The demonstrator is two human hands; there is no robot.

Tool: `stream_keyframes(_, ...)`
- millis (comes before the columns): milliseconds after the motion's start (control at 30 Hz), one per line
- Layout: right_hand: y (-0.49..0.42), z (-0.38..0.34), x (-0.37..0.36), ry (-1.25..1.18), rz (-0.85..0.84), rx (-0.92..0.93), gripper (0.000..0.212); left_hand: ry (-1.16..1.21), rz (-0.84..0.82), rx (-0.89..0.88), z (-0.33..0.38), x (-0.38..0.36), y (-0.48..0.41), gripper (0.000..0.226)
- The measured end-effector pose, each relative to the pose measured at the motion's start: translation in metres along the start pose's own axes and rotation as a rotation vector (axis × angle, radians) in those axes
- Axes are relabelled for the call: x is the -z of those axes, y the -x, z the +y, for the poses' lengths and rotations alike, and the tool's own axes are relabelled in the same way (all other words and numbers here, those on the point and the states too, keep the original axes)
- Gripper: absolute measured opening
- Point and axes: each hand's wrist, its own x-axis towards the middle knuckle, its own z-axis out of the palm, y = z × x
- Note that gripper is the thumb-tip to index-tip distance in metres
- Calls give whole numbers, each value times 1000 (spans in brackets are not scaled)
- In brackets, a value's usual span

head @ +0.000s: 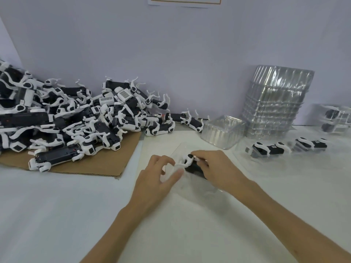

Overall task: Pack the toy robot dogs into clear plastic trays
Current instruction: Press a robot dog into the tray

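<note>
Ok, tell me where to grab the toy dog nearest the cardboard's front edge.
Best take the toy dog from above, across its black middle: it lies flat and uncovered, with thin white legs sticking out at both ends.

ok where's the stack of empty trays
Head view: the stack of empty trays stands on the right against the wall, just right of a single tray, behind two packed dogs.
</note>
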Motion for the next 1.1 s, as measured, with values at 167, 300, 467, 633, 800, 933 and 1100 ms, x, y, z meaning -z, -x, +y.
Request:
stream_keyframes(167,8,22,8,-454,688,-36,27,158,143,8,9,6,-1,32)
stream_keyframes(300,13,48,5,-606,359,-372,21,325,149,150,12,6,-3,25)
stream_keyframes(467,15,56,2,-511,42,-550,62,347,-172,446,5,7,-3,63)
stream_keyframes(633,16,46,7,-789,26,-454,34,402,-163,369,8,9,1,90)
stream_keyframes(800,20,43,5,-1018,35,-295,40,638,-166,409,10,14,-5,78)
stream_keyframes(933,21,49,4,-1007,122,-178,58,793,-184,494,3,14,-4,89)
stream_keyframes(1100,22,46,4,-1053,107,-148,73,727,-106,485,1,14,-5,85)
